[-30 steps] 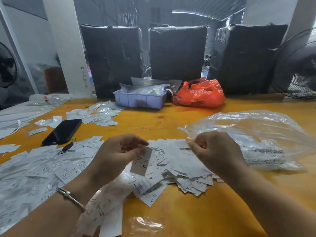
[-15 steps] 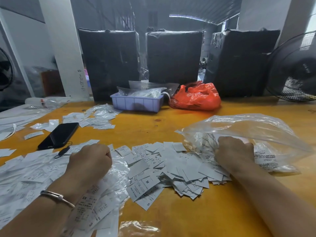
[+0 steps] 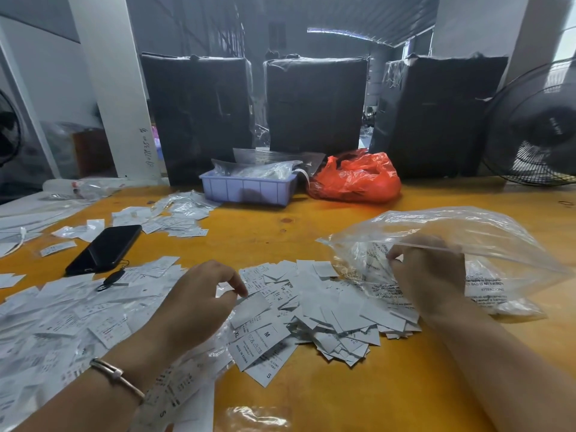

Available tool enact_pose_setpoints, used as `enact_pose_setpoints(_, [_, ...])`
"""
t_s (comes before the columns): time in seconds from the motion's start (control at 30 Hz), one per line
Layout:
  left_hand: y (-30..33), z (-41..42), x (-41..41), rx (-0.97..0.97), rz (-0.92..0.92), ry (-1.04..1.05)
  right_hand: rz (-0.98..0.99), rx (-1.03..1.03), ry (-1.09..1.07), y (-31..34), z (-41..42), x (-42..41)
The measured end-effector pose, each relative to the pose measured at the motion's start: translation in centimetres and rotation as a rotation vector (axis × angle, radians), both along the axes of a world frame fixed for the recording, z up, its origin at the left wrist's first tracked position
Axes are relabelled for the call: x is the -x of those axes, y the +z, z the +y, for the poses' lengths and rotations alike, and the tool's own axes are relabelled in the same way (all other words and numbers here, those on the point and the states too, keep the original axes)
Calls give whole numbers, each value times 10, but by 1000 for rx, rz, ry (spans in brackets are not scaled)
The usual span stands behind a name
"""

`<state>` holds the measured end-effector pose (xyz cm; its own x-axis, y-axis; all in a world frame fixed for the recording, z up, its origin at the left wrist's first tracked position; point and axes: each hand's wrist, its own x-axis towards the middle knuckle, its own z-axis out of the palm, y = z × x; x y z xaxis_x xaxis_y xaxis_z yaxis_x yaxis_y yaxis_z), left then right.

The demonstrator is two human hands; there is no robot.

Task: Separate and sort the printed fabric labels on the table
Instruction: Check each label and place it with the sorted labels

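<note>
a moment ago my left hand [image 3: 199, 302] was a closed fist pressed down on the bagged strips at the left; now it has lifted and come over to the loose pile of labels [image 3: 314, 310] in the middle of the desk [image 3: 327, 394], fingers curled, thumb and forefinger nearly together at the edge of a blank-side-up label [image 3: 251, 308]. i can't tell if it is actually pinched yet or only touched. my right hand [image 3: 428, 274] was lying on the pile at the mouth of the clear plastic bag [image 3: 486, 244]; now its fingertips are closed on the bag's lower film, and the mouth gapes open above my knuckles.

so the label i had before is dealt with, i think, and i'm starting on the next one. the pile is still big and mixed: xl, m and s tags lie overlapped right in front of me, with more labels spread over the left of the desk around the phone [image 3: 104, 249]. plenty of sorting left.
</note>
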<state>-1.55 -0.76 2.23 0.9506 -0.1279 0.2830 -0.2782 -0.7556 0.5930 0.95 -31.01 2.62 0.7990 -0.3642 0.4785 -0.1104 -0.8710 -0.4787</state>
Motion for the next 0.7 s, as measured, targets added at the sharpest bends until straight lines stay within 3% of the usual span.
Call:
enact_pose_setpoints(0.17, [-4, -2, -2, -21, -64, -84, -61, 289, 38, -1, 9, 4])
enact_pose_setpoints(0.3, [-7, -2, -4, -15, -104, -156, -82, 187, 287, 2, 26, 12])
enact_pose_setpoints(0.5, [-4, -8, 0, 70, -43, -330, -118, -242, 751, 0, 64, 34])
enact_pose_setpoints(0.7, [-1, -18, 8, 198, 52, -458, -121, -309, 904, -6, 86, 43])
